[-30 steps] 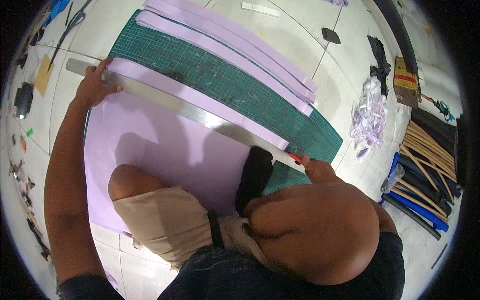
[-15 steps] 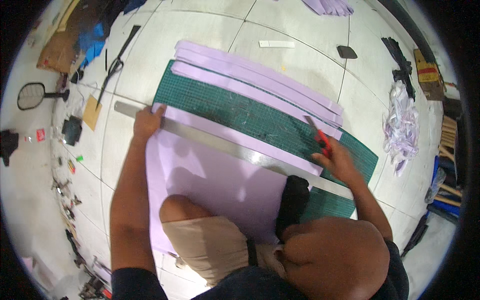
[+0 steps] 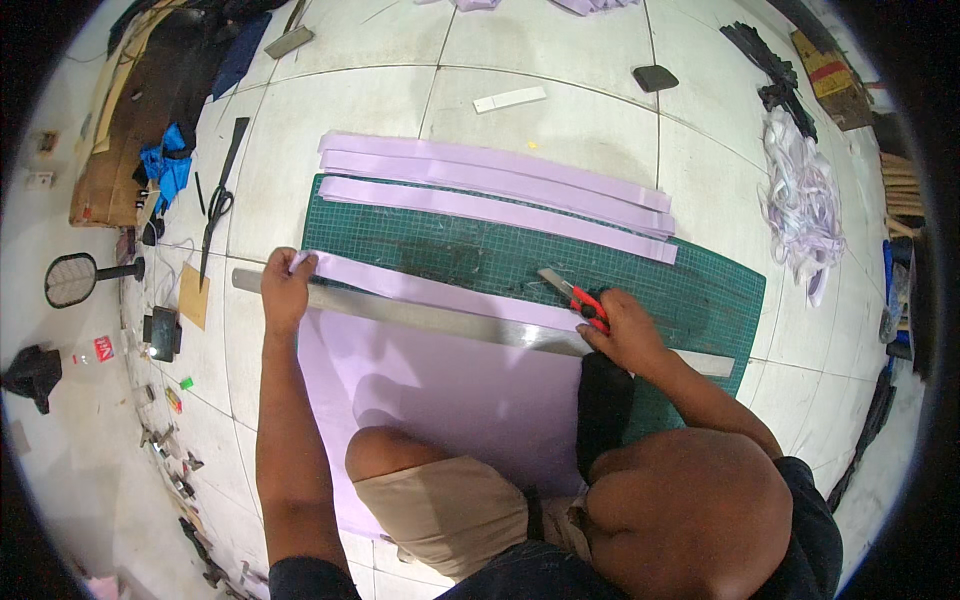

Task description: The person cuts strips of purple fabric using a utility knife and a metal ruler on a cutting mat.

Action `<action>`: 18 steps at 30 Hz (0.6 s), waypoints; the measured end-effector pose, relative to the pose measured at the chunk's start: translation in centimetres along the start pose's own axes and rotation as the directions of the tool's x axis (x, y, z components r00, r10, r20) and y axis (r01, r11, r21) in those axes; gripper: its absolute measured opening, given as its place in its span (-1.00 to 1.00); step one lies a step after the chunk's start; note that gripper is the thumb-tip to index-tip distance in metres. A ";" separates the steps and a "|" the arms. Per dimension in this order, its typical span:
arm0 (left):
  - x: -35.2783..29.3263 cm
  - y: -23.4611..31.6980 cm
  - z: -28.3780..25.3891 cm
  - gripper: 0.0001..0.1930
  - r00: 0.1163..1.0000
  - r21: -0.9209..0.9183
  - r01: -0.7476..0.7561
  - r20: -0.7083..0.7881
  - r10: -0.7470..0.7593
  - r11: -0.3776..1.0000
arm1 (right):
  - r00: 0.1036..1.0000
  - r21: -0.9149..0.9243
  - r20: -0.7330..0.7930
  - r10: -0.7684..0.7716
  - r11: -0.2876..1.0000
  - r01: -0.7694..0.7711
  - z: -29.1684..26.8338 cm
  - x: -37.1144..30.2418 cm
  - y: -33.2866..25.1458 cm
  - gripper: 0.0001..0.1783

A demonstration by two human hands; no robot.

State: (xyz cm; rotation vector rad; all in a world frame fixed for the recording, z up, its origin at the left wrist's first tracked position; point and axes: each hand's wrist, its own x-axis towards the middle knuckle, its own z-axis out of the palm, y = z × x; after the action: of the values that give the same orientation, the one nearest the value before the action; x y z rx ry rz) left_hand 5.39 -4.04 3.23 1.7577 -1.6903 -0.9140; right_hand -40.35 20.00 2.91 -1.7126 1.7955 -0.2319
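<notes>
My left hand (image 3: 284, 292) pinches the left end of a narrow lilac fabric strip (image 3: 430, 290), just above the steel ruler's left part. A red utility knife (image 3: 592, 310), blade pointing up and left, is gripped in my right hand (image 3: 632, 335). That hand's thumb is at the strip's right end; whether it pinches the fabric I cannot tell. The long steel ruler (image 3: 440, 321) lies slantwise along the strip's near side, on the edge of a large lilac fabric piece (image 3: 460, 385). Beneath is a green cutting mat (image 3: 440, 240). My foot in a black sock (image 3: 605, 400) presses near the ruler.
Several cut lilac strips (image 3: 490, 180) lie along the mat's far edge. On the tiled floor are scissors (image 3: 217, 210), a white flat bar (image 3: 510, 99), a dark block (image 3: 655, 78) and a heap of pale scraps (image 3: 800, 205). A racket-shaped swatter (image 3: 72, 280) is at left.
My left hand has gone from pressing the ruler to pinching the strip's end. My right hand has moved left with the knife to the strip's right end. The whole view has shifted.
</notes>
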 end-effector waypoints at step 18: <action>1.1 0.8 0.4 -0.62 0.826 -0.436 0.561 0.242 -0.509 0.703 | 0.876 -0.018 0.347 -0.334 0.932 0.363 4.8 10.6 -15.8 -0.64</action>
State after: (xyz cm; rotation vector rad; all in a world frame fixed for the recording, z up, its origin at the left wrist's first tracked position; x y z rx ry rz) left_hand 4.55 -5.18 3.47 1.8692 -0.8471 -1.5578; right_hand -24.04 9.20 4.22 -1.9923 1.2556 -0.0078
